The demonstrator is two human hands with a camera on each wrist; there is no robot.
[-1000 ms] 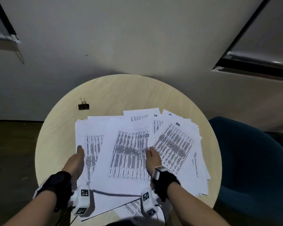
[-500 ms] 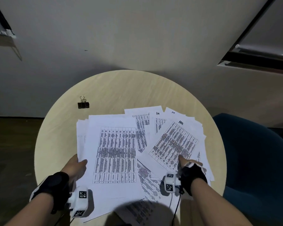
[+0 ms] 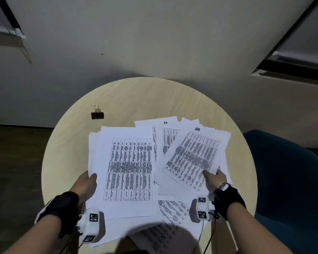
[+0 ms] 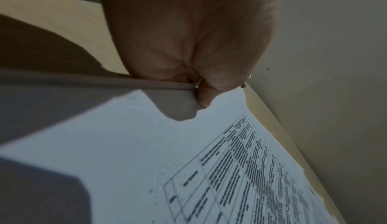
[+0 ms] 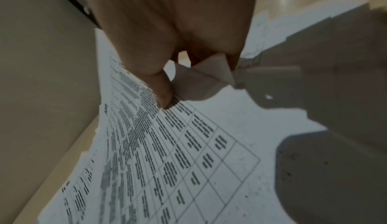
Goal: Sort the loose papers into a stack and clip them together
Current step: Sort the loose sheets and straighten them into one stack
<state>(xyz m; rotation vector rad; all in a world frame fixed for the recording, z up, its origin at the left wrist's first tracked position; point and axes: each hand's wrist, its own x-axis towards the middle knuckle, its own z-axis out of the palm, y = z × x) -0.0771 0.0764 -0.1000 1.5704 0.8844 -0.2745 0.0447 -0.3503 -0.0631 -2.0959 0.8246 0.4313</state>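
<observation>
Item: my left hand pinches the stack by its left edge. Clip beyond, on the surface. My right hand pinches a skewed sheet, right of the stack.

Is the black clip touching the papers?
Apart. The head view shows bare table between the binder clip and the nearest papers.

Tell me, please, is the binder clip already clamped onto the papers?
No, the binder clip sits alone on the table, apart from the papers.
</observation>
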